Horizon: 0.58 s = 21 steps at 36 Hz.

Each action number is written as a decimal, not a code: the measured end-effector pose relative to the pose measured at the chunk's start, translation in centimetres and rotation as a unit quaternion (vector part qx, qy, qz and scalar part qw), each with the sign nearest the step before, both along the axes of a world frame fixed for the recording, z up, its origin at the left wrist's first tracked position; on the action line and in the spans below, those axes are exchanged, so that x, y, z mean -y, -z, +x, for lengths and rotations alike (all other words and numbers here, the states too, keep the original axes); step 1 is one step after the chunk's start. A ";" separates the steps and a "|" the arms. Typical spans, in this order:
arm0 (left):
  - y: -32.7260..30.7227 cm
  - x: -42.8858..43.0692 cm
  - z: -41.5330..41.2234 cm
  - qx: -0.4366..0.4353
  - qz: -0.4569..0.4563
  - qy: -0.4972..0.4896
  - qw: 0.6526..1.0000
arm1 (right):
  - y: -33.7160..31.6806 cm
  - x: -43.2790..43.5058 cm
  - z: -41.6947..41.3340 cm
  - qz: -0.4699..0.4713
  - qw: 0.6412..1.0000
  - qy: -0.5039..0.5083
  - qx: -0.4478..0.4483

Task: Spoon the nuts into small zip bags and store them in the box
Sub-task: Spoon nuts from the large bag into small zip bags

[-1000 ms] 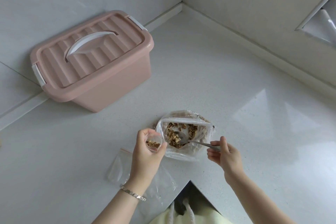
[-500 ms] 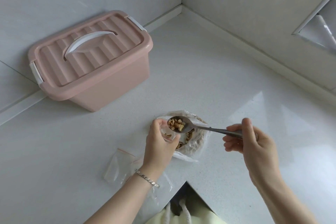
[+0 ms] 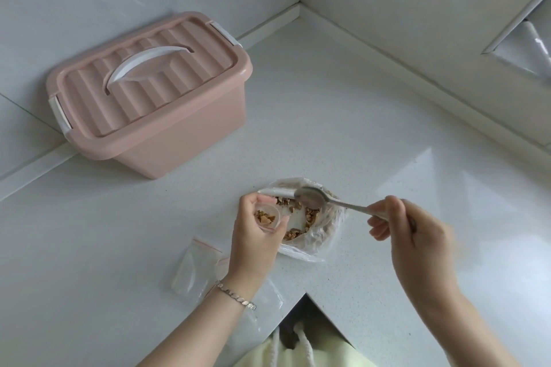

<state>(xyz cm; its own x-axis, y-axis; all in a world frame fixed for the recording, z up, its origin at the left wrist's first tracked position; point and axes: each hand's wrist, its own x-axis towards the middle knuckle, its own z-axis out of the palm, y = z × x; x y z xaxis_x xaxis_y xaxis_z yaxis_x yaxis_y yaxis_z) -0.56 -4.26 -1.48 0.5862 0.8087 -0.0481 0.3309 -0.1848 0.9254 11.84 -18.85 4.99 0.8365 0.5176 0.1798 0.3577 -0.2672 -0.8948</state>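
Near the surface's front edge, fingers [image 3: 249,202] of your left hand [image 3: 253,247] curl round the small zip bag [image 3: 276,211], mouth open, some nuts [image 3: 264,217] inside; your right hand [image 3: 417,238] pinches the spoon [image 3: 310,197], empty over the nut bag [image 3: 331,219]. Scoop modestly and tip well inside. The closed box [image 3: 149,104] sits against the back edge.

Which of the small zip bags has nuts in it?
The small zip bag gripped in the left hand, mouth open, nuts inside. The other small bags lie flat and empty on the counter by that wrist.
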 end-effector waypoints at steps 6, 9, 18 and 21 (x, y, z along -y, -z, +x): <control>-0.3 -0.4 -1.5 0.008 0.022 -0.029 0.999 | 5.6 -0.2 0.3 -0.102 0.993 -0.005 -0.054; -0.3 -0.8 -2.2 0.008 0.029 -0.051 0.998 | 7.8 -0.5 0.0 -0.128 0.989 -0.003 -0.069; -0.3 -0.8 -2.9 0.013 0.030 -0.064 0.997 | 10.8 -1.5 -1.7 -0.091 0.954 0.040 -0.281; -0.4 -0.6 -2.8 0.009 0.022 -0.060 0.998 | 10.9 -1.4 -1.9 -0.057 0.929 0.068 -0.360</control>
